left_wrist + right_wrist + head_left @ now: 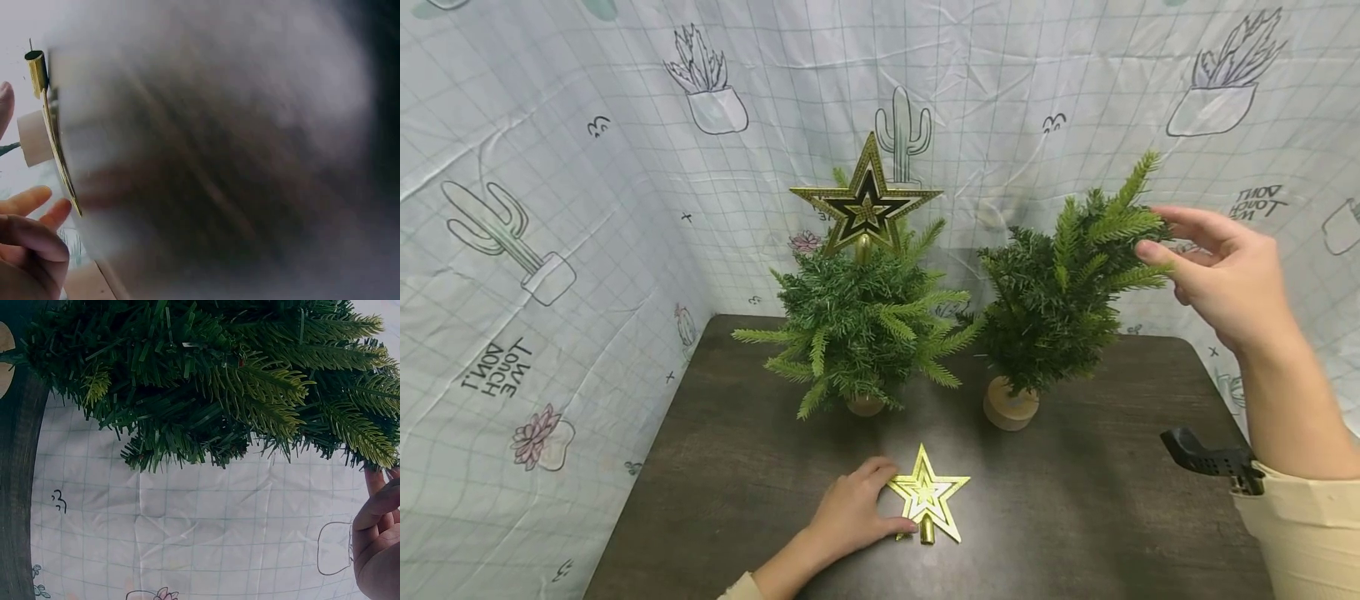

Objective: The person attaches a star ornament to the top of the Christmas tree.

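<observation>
Flat on the dark table, a gold star tree topper (927, 492) lies with its socket toward me. My left hand (857, 506) rests at its left side, fingertips right at the left point and thumb by the lower left point. In the left wrist view the star topper (59, 147) shows edge-on beside my fingers (31, 201). At the back right, a small artificial Christmas tree (1052, 292) on a round wooden base leans right. My right hand (1232, 267) pinches its upper right branches, thumb in front and fingers partly hidden behind the needles.
Left of the leaning tree stands a second small Christmas tree (865, 325) topped by another gold star (867, 204). A printed grid curtain (625, 167) hangs behind and along the table (715, 483). A black wrist mount (1210, 458) juts from my right sleeve.
</observation>
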Action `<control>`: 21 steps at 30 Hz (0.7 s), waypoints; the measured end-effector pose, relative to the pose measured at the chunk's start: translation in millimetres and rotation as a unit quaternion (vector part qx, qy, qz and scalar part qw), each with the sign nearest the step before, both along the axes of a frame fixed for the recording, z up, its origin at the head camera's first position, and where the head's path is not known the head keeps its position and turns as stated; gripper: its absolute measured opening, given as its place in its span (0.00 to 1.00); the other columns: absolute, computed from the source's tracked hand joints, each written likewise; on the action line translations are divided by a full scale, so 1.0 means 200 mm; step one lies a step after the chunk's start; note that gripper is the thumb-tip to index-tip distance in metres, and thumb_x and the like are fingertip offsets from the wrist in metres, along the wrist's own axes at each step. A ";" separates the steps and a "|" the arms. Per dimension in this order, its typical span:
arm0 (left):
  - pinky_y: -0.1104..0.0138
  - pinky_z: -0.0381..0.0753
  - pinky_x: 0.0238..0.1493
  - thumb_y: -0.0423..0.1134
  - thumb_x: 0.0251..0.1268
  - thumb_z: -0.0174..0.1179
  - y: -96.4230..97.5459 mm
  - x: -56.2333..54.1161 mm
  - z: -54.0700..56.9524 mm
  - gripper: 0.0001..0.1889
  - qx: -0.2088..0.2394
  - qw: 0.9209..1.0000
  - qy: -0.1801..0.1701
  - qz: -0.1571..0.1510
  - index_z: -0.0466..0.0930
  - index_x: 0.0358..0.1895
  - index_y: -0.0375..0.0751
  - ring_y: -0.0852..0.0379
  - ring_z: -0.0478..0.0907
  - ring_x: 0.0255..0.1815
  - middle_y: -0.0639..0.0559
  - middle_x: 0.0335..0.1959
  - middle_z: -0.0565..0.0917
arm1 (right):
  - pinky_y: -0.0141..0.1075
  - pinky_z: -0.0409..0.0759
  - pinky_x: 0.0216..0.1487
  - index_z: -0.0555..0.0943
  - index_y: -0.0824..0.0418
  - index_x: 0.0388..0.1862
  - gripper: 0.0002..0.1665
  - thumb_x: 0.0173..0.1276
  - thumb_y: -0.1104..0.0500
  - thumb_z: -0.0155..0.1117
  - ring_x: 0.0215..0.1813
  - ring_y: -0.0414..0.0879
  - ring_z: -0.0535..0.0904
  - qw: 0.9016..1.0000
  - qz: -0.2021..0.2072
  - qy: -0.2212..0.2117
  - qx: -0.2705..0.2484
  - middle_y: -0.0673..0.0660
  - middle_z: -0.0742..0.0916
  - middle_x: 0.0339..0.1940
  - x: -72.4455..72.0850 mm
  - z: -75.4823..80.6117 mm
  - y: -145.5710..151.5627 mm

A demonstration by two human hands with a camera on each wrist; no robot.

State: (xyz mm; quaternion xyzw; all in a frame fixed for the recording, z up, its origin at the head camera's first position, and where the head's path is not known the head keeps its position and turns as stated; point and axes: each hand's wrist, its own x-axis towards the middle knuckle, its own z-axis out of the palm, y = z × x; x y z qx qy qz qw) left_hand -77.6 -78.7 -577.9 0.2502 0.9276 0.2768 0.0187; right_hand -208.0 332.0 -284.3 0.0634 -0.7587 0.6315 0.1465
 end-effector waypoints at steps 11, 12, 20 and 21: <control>0.61 0.79 0.26 0.70 0.48 0.76 0.05 0.01 -0.01 0.42 -0.081 0.996 0.016 -0.023 0.83 0.61 0.44 0.53 0.80 0.25 0.54 0.60 0.77 | 0.24 0.75 0.21 0.88 0.56 0.58 0.22 0.65 0.67 0.76 0.35 0.30 0.87 0.997 -0.054 -0.003 0.051 0.42 0.88 0.50 -0.01 0.00 -0.01; 0.61 0.79 0.26 0.70 0.47 0.76 0.06 0.01 -0.01 0.42 -0.086 0.996 0.022 -0.020 0.84 0.61 0.45 0.53 0.79 0.24 0.54 0.59 0.76 | 0.24 0.75 0.21 0.89 0.57 0.57 0.21 0.65 0.67 0.76 0.34 0.31 0.87 0.998 -0.049 -0.002 0.041 0.43 0.88 0.49 -0.01 0.00 -0.01; 0.56 0.81 0.29 0.68 0.41 0.80 0.08 0.01 -0.01 0.45 -0.087 0.996 0.007 0.013 0.81 0.61 0.44 0.49 0.82 0.27 0.51 0.55 0.76 | 0.23 0.75 0.21 0.91 0.56 0.51 0.16 0.65 0.66 0.77 0.31 0.31 0.86 0.997 -0.063 -0.002 0.033 0.41 0.91 0.42 -0.03 0.00 0.00; 0.56 0.81 0.30 0.68 0.41 0.81 0.08 0.01 -0.01 0.46 -0.083 0.996 -0.002 0.016 0.80 0.62 0.44 0.49 0.82 0.27 0.50 0.55 0.76 | 0.23 0.74 0.21 0.91 0.56 0.50 0.16 0.64 0.67 0.77 0.30 0.31 0.86 0.998 -0.063 -0.001 0.030 0.41 0.91 0.41 -0.03 0.00 0.00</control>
